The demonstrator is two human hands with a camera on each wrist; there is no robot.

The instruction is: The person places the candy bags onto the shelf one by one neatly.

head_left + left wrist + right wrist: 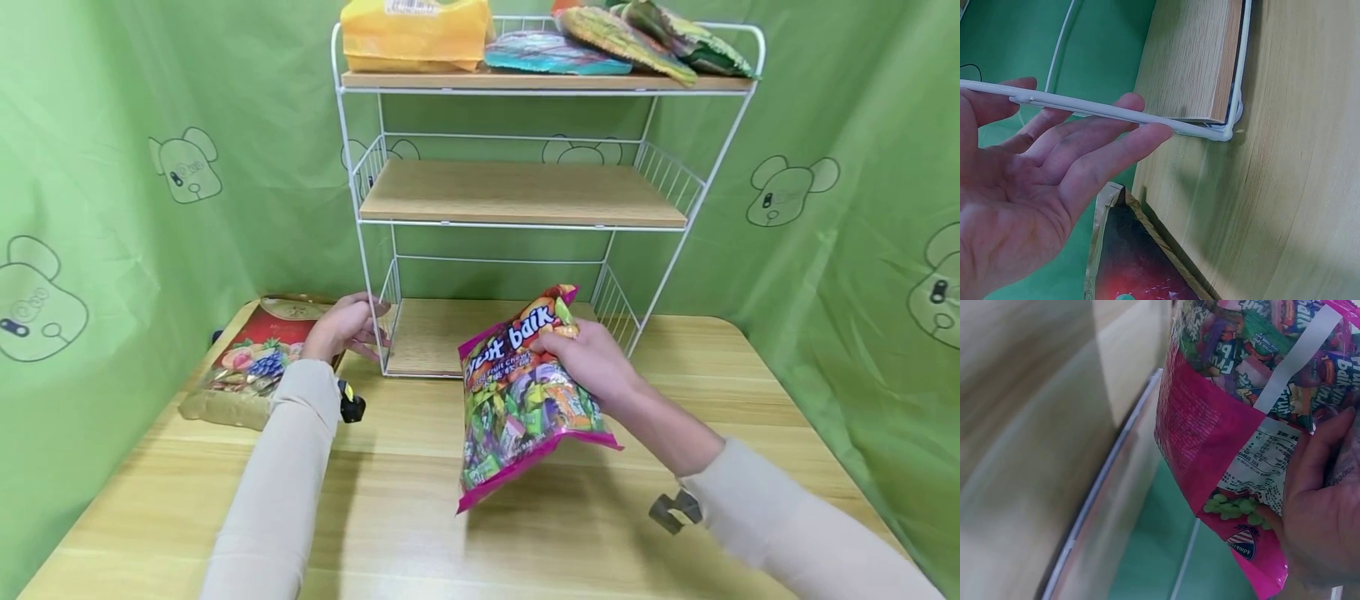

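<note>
Plain cream long sleeves, folks: left sleeve (pixel 273 483) around 8 o'clock in the head view with a chunky black-and-yellow gadget (pixel 351 403), right sleeve (pixel 795 517) around 4 with a dark grey gadget (pixel 666 513).

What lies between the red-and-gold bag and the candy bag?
In the head view: the left hand, a white rack post and part of the bottom shelf.

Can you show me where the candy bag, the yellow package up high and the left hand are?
Candy bag (pixel 525 404): head view, middle of its printed side.
Yellow package (pixel 415 37): head view, middle of the side facing the camera.
Left hand (pixel 1035 192): left wrist view, on the palm.
</note>
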